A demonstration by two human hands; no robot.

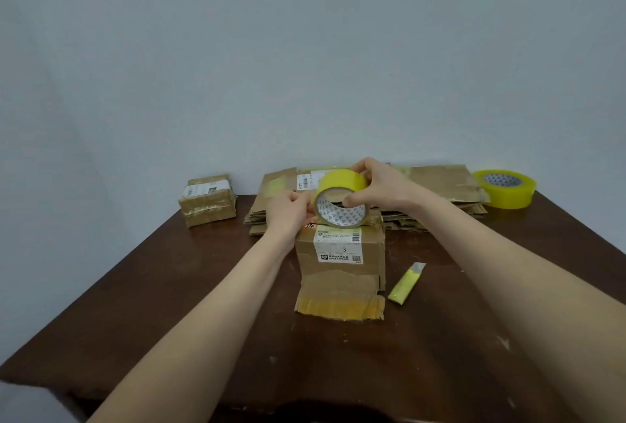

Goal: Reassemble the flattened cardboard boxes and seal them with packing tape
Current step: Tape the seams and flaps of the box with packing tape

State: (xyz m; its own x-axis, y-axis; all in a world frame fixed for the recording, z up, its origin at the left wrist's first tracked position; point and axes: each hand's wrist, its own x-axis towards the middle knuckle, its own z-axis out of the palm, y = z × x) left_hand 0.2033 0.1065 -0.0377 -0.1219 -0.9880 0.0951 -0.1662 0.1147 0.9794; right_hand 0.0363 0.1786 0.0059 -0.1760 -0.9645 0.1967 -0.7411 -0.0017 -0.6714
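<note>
Packing-tape roll (341, 200) clasped in right hand (379, 185), thumb in core, cardboard box (340, 253) just below fingers; left hand (288, 212) pinching roll's edge. Risk: loose end splitting or re-sticking through crooked pull.

Bare throughout: left hand (288, 214) and right hand (381, 190), slender, long-fingered, wrists plain and uncovered. Behind them the left forearm (216, 304) and right forearm (501, 270), smooth and unclothed along the whole visible length, stretched wide toward the bottom edge by the wide-angle lens. At the lower left corner, a pale patch (23, 400), soft-edged and blurred, perhaps part of a garment; cannot tell. At bottom centre, between the forearms, a dark shape (305, 415), rounded, too dim to identify.
</note>
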